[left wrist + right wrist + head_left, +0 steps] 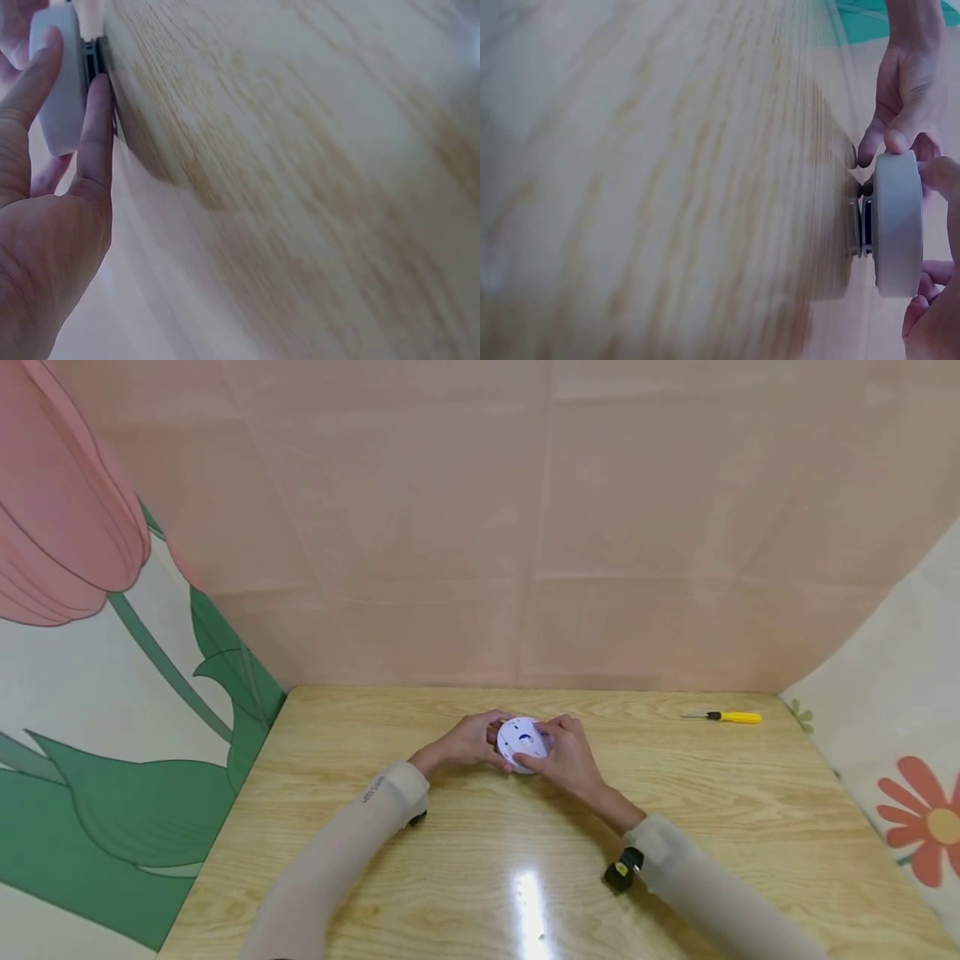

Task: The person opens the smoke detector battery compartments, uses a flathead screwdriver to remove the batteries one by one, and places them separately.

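Note:
A thick, round white device [519, 737], like a smoke detector, sits low over the table with its flat marked face up. A dark crescent and small slots show on that face. From the side, its smooth white rim [900, 225] stands above a narrower, partly dark base [867, 225]. My left hand [474, 739] grips it from the left, thumb on the rim and a finger [96, 127] low by the base. From the right, my right hand [572, 762] holds it, with thumb and fingers on the face and far edge. The underside is hidden.
A screwdriver [735, 717] with a yellow handle lies at the back right of the wooden table [465, 877]. Behind the table hangs a plain pinkish cloth [420, 527], with flower-printed sheets [120, 810] at the sides.

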Tool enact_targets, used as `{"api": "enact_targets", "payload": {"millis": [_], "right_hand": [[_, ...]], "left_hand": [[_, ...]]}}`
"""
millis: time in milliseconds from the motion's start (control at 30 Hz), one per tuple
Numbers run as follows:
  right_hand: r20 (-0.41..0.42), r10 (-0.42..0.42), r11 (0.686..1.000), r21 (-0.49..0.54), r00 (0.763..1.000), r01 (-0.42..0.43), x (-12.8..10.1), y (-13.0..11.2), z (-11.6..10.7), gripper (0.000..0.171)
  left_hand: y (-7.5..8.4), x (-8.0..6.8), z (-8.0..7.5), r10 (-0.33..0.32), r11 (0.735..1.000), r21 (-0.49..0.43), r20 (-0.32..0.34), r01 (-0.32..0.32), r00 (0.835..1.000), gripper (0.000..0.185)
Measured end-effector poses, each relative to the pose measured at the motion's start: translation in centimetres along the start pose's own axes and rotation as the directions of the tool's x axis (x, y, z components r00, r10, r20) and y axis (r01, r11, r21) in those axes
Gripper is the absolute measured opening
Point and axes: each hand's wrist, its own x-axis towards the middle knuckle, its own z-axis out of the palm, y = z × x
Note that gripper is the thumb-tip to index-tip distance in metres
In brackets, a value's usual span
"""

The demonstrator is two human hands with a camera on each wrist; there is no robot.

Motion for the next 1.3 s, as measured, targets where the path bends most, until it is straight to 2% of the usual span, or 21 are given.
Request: {"api": "enact_targets", "payload": {"millis": [267,500,700,1000,1300], "right_hand": [[-0.027,-0.01,1.0,0.014,1.0,0.011,0.3,-0.5,0.4,0.062],[-0.014,0.036,0.999,0.011,0.999,-0.036,0.4,-0.8,0.6,0.062],[-0.017,0.055,0.998,0.006,0.998,-0.055,0.4,-1.0,0.7,0.062],[-0.025,0.032,0.999,0.01,0.999,-0.032,0.4,-0.8,0.8,0.064],[-0.009,-0.003,0.999,0.034,1.0,0.003,0.8,-0.4,-0.3,0.062]], "left_hand": [[0.1,-0.4,-0.2,0.003,1.0,0.02,-0.013,-0.003,1.0,0.083],[0.2,-0.5,-0.1,0.011,1.0,0.008,-0.029,-0.011,1.0,0.082],[0.1,-0.4,0.0,0.015,0.999,0.032,-0.052,-0.013,0.999,0.081],[0.0,-0.4,0.1,0.013,0.999,0.039,-0.058,-0.011,0.998,0.081],[0.0,-0.4,0.0,0.022,0.998,0.054,-0.047,-0.019,0.999,0.082]]}}
